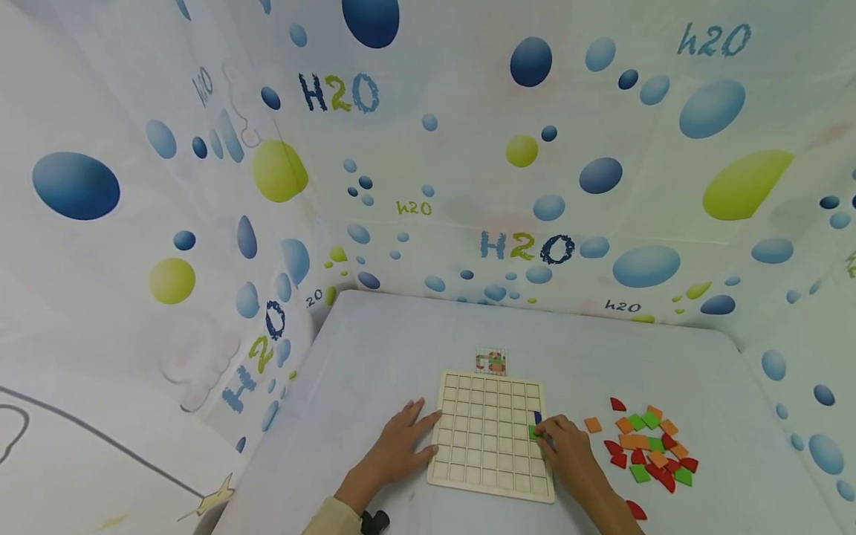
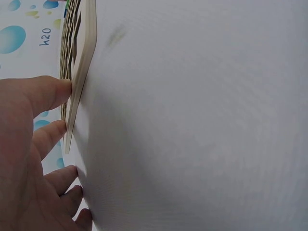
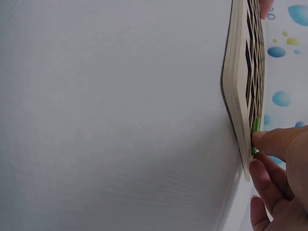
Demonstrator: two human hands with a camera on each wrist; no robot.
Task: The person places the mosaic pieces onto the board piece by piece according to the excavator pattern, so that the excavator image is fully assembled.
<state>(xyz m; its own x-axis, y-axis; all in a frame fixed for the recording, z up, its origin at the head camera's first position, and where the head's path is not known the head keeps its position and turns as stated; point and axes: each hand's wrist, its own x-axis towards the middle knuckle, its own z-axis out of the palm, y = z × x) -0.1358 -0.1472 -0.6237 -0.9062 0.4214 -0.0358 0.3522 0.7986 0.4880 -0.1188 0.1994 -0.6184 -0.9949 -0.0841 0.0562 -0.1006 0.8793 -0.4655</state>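
A wooden grid board (image 1: 488, 435) lies on the table. My left hand (image 1: 397, 446) touches its left edge with thumb and index finger, the fingers spread; the left wrist view shows this hand (image 2: 33, 144) against the board's side (image 2: 86, 53). At the right edge, my right hand (image 1: 571, 457) pinches a green piece (image 1: 533, 432) over a cell in the rightmost column. A dark blue piece (image 1: 538, 417) lies just above it. In the right wrist view, the thumb of my right hand (image 3: 284, 163) is on the green piece (image 3: 256, 125).
A small pattern card (image 1: 491, 360) lies beyond the board. Right of the board are scattered orange, green and red pieces (image 1: 640, 442), with one red piece (image 1: 636, 510) nearer the front. A black object (image 1: 374, 521) is by my left wrist.
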